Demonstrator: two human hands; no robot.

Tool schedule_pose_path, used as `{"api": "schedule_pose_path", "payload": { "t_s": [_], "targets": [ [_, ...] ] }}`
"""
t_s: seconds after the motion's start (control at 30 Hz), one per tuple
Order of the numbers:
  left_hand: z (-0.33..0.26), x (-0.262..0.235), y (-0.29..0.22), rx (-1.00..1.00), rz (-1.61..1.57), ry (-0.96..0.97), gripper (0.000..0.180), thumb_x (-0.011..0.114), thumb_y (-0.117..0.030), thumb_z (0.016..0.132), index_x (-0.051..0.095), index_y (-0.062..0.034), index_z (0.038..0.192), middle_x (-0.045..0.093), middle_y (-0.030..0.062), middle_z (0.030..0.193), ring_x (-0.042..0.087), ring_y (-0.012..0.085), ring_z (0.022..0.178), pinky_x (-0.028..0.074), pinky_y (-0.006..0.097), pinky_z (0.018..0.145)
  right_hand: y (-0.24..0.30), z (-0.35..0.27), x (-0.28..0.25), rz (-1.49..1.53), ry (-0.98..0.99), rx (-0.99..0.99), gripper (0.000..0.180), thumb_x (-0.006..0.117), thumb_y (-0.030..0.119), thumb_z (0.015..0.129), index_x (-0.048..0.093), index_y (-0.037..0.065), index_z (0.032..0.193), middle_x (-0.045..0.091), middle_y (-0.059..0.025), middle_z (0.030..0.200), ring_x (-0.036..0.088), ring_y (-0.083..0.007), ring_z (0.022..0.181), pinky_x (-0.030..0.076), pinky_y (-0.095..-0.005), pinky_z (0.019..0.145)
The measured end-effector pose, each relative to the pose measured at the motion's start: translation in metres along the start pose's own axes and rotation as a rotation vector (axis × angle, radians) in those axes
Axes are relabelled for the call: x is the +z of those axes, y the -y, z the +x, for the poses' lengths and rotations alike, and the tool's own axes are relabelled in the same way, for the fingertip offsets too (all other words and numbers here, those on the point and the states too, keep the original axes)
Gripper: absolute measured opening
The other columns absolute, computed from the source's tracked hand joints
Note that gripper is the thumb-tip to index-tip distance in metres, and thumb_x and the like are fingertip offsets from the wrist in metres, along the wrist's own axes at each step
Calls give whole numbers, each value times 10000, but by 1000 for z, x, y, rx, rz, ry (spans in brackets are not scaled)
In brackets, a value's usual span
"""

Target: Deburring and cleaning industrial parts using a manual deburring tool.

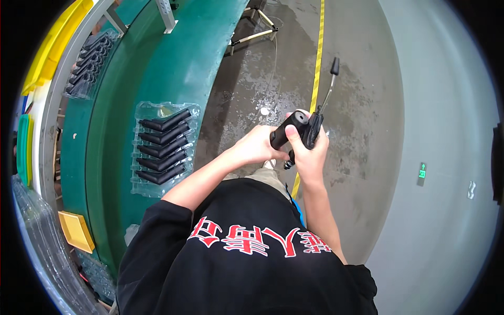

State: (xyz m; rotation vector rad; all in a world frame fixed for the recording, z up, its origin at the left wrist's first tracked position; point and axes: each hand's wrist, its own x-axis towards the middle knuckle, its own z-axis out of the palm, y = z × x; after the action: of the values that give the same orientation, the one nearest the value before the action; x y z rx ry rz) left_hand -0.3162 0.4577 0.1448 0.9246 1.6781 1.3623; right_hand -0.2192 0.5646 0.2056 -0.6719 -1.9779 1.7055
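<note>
forearms (pixel 205 174) converge; hands (pixel 256 145) hold black cylinder (pixel 286 132) and blow gun (pixel 314 130).

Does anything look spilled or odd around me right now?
The grey floor beside the green bench has shiny, blotchy patches unlike its plainer stretches; wet or worn, I can't tell. The black bent parts lie neatly in the nearer clear tray.

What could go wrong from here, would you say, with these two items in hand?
The black cylindrical part in the left hand is above the floor rather than the green workbench, so a slip could drop it there. The air blow gun in the right hand has a long thin nozzle that might snag or jab something.
</note>
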Motion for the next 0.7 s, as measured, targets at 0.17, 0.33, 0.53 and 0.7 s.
{"api": "schedule_pose_path", "payload": {
  "t_s": [0.17,0.33,0.53,0.7],
  "targets": [
    [-6,-10,-2,-41,-15,405,228,786,-129,671,588,-41,741,631,38,669,550,156,497,420,273,501,-12,-6,-25,293,241,-23,468,754,65,796,555,1,1215,665,-179,1092,646,-273,991,509,-366,911],
    [-21,9,-10,-25,-638,1021,126,708,-55,659,592,-52,709,595,16,613,530,137,493,439,259,487,11,-9,-40,523,621,46,429,709,-17,797,564,3,1200,675,-140,1076,643,-246,999,511,-349,904],
    [-16,10,-3,139,-112,467,140,700,-51,686,576,-44,750,560,51,589,563,193,509,457,298,504,19,-32,-30,260,293,86,477,789,95,794,561,0,1202,666,-157,1086,640,-236,955,503,-342,900],
    [-13,44,5,7,542,-400,205,684,-146,723,545,-67,851,673,124,784,646,352,692,494,421,599,-1,-39,-8,-163,-199,-104,453,796,112,812,558,-1,1181,667,-129,1087,640,-201,958,490,-310,910]
  ]
}}
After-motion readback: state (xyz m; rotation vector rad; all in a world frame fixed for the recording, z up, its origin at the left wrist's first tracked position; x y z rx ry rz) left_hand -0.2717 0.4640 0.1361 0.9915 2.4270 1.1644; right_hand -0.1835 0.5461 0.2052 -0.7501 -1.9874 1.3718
